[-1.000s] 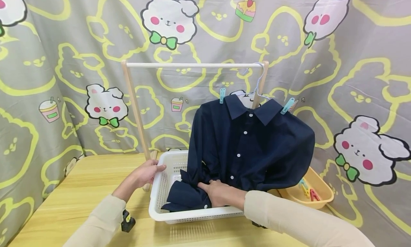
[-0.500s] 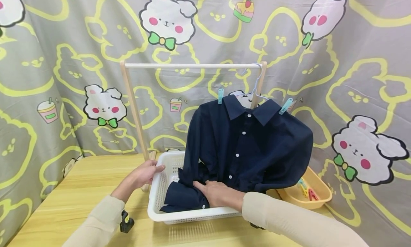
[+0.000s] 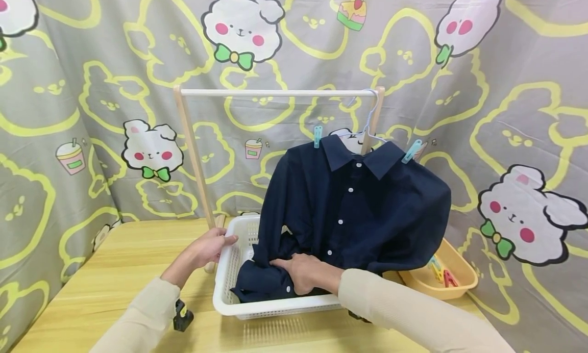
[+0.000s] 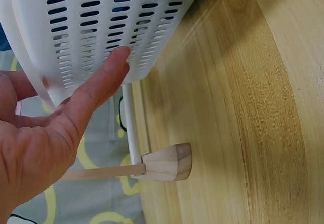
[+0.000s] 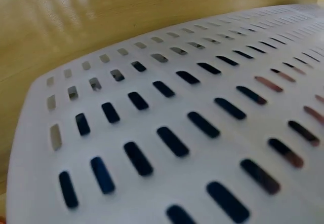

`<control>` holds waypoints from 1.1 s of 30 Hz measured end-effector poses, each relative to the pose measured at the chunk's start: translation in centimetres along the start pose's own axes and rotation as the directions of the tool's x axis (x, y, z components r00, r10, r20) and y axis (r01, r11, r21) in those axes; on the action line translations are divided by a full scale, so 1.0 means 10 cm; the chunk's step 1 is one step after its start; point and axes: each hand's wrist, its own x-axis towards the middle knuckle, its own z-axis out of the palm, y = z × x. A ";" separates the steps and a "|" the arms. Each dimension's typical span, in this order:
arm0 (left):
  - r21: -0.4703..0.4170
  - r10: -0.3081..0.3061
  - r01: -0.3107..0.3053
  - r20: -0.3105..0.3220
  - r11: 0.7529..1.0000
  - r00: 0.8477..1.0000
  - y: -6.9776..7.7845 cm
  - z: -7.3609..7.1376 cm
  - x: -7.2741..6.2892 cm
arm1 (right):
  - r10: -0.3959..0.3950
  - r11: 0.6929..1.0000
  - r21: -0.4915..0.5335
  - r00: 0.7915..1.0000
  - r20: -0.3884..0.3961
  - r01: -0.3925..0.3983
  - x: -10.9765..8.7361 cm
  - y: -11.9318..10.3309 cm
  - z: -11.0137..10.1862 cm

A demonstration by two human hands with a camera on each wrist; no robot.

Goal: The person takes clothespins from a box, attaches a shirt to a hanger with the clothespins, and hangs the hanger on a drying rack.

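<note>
My left hand [image 3: 213,248] grips the left rim of a white perforated basket [image 3: 222,286], thumb over the rim and fingers outside in the left wrist view. My right hand [image 3: 307,272] is down inside the basket, pressing on the bunched lower part of a dark navy shirt [image 3: 342,205], its fingertips partly hidden by cloth. The shirt's collar and shoulders hang from a light blue wire hanger [image 3: 369,123], with a light blue clothespin [image 3: 318,137] at one shoulder and another clothespin [image 3: 412,151] at the other. Through the slots of the basket wall [image 5: 152,133], dark cloth and skin show.
Behind the basket stands a wooden rack with a white bar [image 3: 275,93]; its left post [image 3: 195,154] rises near my left hand. An orange tray [image 3: 452,291] with several clothespins [image 3: 443,276] sits at the right. All rests on a wooden table [image 3: 128,271] before a patterned curtain.
My right hand has shifted slightly left in the basket, and the shirt's left-side sleeve and bunched hem have moved a little left with it. The left hand keeps its place on the rim.
</note>
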 end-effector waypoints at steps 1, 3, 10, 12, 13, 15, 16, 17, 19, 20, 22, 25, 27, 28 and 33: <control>0.001 0.001 -0.001 0.001 1.000 1.000 0.00 0.00 0.00 | -0.011 1.000 0.008 1.000 -0.015 0.011 0.01 0.00 0.01; 0.003 0.003 -0.003 0.003 1.000 1.000 -0.01 -0.01 0.00 | -0.038 0.999 0.022 0.998 -0.040 0.039 0.01 0.00 0.02; 0.002 0.001 -0.001 0.002 1.000 1.000 0.01 -0.01 0.01 | -0.124 0.989 0.058 0.981 -0.146 0.134 -0.01 0.07 0.06; 0.002 -0.003 0.003 0.003 1.000 1.000 0.01 -0.01 0.01 | -0.139 0.985 0.075 0.976 -0.170 0.154 -0.02 0.08 0.08; 0.001 -0.003 0.003 0.005 1.000 1.000 0.01 -0.01 0.01 | -0.143 0.983 0.085 0.974 -0.178 0.160 -0.02 0.08 0.09; -0.001 -0.008 0.008 0.002 1.000 1.000 0.01 0.00 0.00 | -0.137 0.981 0.110 0.974 -0.179 0.159 -0.03 0.07 0.10; -0.002 -0.008 0.008 0.005 1.000 1.000 0.01 0.00 0.00 | -0.131 0.980 0.123 0.975 -0.177 0.154 -0.04 0.07 0.11; -0.004 -0.007 0.007 0.008 1.000 1.000 0.01 0.01 0.00 | -0.126 0.979 0.135 0.977 -0.175 0.150 -0.04 0.06 0.11; -0.009 -0.008 0.008 0.008 1.000 1.000 0.01 0.02 0.00 | -0.104 0.980 0.154 0.982 -0.158 0.129 -0.04 0.05 0.12; -0.009 -0.008 0.008 0.009 1.000 1.000 0.01 0.02 0.00 | -0.095 0.980 0.157 0.983 -0.155 0.120 -0.04 0.05 0.13; -0.009 -0.003 0.003 0.016 1.000 1.000 0.01 0.02 0.00 | -0.088 0.982 0.151 0.983 -0.162 0.113 -0.03 0.05 0.13; -0.006 -0.004 0.004 0.016 1.000 1.000 0.01 0.02 0.01 | -0.090 0.982 0.146 0.981 -0.174 0.116 -0.01 0.07 0.13; -0.008 -0.009 0.009 0.010 1.000 1.000 0.01 0.01 0.01 | -0.103 0.980 0.149 0.977 -0.188 0.132 -0.01 0.08 0.12; -0.004 -0.009 0.009 0.009 1.000 1.000 0.01 0.01 0.01 | -0.108 0.979 0.151 0.976 -0.192 0.138 -0.01 0.09 0.11; 0.000 -0.012 0.012 0.000 1.000 1.000 0.01 0.01 0.01 | -0.094 0.969 0.202 0.970 -0.223 0.140 -0.02 0.13 0.09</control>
